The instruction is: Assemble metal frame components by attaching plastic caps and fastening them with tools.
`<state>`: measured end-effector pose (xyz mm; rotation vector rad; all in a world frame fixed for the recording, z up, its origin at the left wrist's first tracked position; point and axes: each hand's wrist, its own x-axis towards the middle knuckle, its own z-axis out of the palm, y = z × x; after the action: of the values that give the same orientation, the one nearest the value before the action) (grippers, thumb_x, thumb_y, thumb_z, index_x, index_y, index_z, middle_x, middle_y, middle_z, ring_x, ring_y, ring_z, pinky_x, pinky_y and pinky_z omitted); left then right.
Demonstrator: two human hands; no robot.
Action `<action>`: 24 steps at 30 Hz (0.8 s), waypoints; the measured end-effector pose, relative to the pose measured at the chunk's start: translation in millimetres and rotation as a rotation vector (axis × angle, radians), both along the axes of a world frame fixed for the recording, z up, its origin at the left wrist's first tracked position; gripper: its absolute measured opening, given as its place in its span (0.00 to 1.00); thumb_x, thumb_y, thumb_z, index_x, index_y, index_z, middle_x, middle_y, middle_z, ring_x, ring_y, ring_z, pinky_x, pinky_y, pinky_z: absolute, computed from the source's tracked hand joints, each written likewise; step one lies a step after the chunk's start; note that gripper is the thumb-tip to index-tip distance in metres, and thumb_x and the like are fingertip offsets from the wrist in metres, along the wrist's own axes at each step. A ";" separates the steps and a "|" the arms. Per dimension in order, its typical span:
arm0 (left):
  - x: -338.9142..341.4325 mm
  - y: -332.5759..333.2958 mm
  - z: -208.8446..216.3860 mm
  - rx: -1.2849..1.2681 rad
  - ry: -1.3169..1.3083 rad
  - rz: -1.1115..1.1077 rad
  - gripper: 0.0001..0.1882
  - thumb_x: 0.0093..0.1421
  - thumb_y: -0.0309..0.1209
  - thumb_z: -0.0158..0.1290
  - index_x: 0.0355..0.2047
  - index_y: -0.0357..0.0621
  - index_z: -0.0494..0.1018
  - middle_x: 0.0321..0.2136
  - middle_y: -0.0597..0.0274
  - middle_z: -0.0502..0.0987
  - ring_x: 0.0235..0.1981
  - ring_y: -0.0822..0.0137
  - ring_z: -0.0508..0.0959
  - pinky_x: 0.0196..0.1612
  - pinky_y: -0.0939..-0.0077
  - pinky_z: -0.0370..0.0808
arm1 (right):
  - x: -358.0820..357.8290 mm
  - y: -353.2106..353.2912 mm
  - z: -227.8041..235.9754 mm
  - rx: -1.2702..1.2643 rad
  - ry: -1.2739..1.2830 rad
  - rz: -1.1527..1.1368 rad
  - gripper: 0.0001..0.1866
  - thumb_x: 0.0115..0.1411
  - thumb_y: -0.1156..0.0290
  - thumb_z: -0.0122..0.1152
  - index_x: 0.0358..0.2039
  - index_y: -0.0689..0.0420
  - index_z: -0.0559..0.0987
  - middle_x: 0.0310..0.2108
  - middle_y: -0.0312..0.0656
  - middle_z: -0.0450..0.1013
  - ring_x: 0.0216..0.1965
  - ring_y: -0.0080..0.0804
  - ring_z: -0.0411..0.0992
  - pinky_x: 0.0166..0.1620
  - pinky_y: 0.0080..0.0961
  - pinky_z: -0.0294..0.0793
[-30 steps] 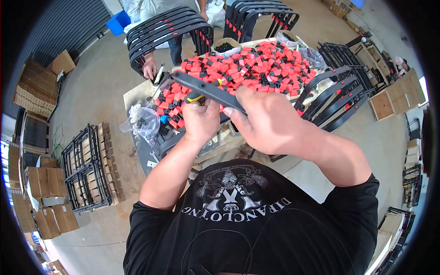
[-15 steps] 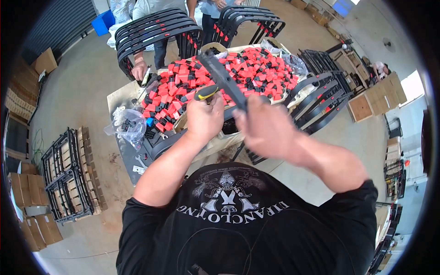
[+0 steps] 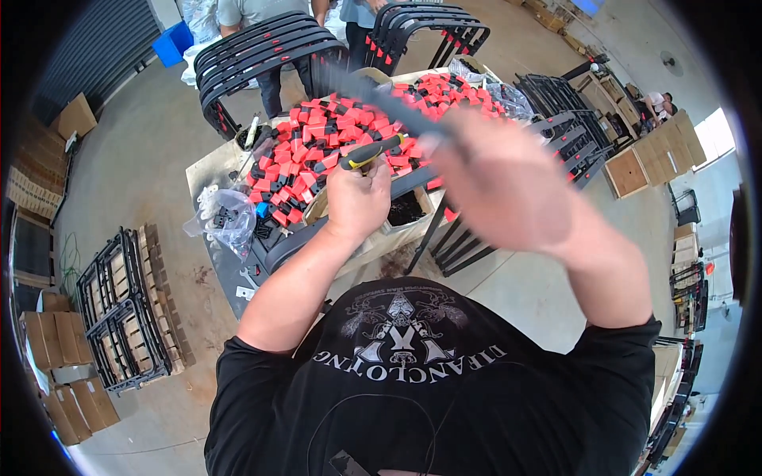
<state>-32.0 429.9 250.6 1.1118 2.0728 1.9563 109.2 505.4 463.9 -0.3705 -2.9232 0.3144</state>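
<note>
My left hand (image 3: pixel 359 197) is closed around a tool with a yellow-and-black handle (image 3: pixel 371 151); its working end I cannot make out. My right hand (image 3: pixel 508 186), smeared by motion, grips a long dark bar (image 3: pixel 401 113) that points up and left over the table. The bar's far end is too blurred to tell its kind. Beneath both hands, a heap of red and black plastic pieces (image 3: pixel 305 147) covers much of the table. A black curved frame tube (image 3: pixel 298 244) lies along the near edge, passing behind my left wrist. Beside it stands an open box of small black parts (image 3: pixel 406 208).
Black frames with red pieces stand at the far left (image 3: pixel 270 47) and far right (image 3: pixel 432 24) of the table, people behind them. More frames (image 3: pixel 575 139) lean at the right. A plastic bag of parts (image 3: pixel 228 218) and a wrench (image 3: pixel 249 276) lie at the left.
My right hand has moved up and to the right with the dark bar, which now lies flatter. The yellow-and-black handle has tilted slightly. The far person's hand has left the table's left corner.
</note>
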 end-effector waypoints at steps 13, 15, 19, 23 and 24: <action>2.1 7.5 7.0 0.004 0.006 0.003 0.03 0.63 0.23 0.55 0.34 0.36 0.76 0.20 0.54 0.74 0.21 0.60 0.75 0.29 0.66 0.73 | 23.4 12.0 -17.0 -0.144 0.178 -0.049 0.15 0.72 0.64 0.53 0.39 0.67 0.72 0.25 0.58 0.73 0.29 0.58 0.76 0.33 0.44 0.73; -0.1 7.7 2.7 0.052 0.022 -0.002 0.03 0.63 0.23 0.55 0.34 0.36 0.76 0.19 0.60 0.73 0.20 0.67 0.73 0.28 0.68 0.72 | 24.6 10.1 -4.5 -0.114 0.375 -0.080 0.15 0.72 0.65 0.52 0.38 0.66 0.72 0.23 0.55 0.71 0.26 0.56 0.74 0.32 0.43 0.72; -1.9 -2.7 4.9 0.111 -0.191 -0.007 0.05 0.65 0.24 0.55 0.29 0.40 0.74 0.22 0.75 0.70 0.24 0.80 0.68 0.25 0.76 0.65 | 34.9 43.9 -41.3 -0.400 0.425 -0.083 0.15 0.74 0.63 0.49 0.36 0.64 0.72 0.21 0.43 0.68 0.22 0.37 0.68 0.30 0.35 0.69; -28.6 -28.6 39.4 0.242 -0.231 0.141 0.15 0.63 0.22 0.58 0.20 0.45 0.67 0.20 0.74 0.68 0.23 0.81 0.65 0.27 0.80 0.62 | 51.6 81.0 -114.3 -0.771 0.473 -0.204 0.17 0.75 0.61 0.47 0.36 0.62 0.73 0.25 0.36 0.71 0.26 0.25 0.70 0.34 0.29 0.72; -36.6 -38.2 46.5 0.263 -0.291 0.144 0.18 0.63 0.22 0.58 0.19 0.45 0.65 0.20 0.74 0.68 0.23 0.81 0.65 0.28 0.81 0.62 | 45.9 88.1 -135.3 -0.787 0.476 -0.207 0.17 0.75 0.61 0.47 0.36 0.62 0.73 0.25 0.36 0.71 0.26 0.25 0.70 0.34 0.29 0.72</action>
<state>-68.6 391.8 297.1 0.6725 1.8291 2.3483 155.1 593.5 328.6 -0.5895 -2.1651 1.3116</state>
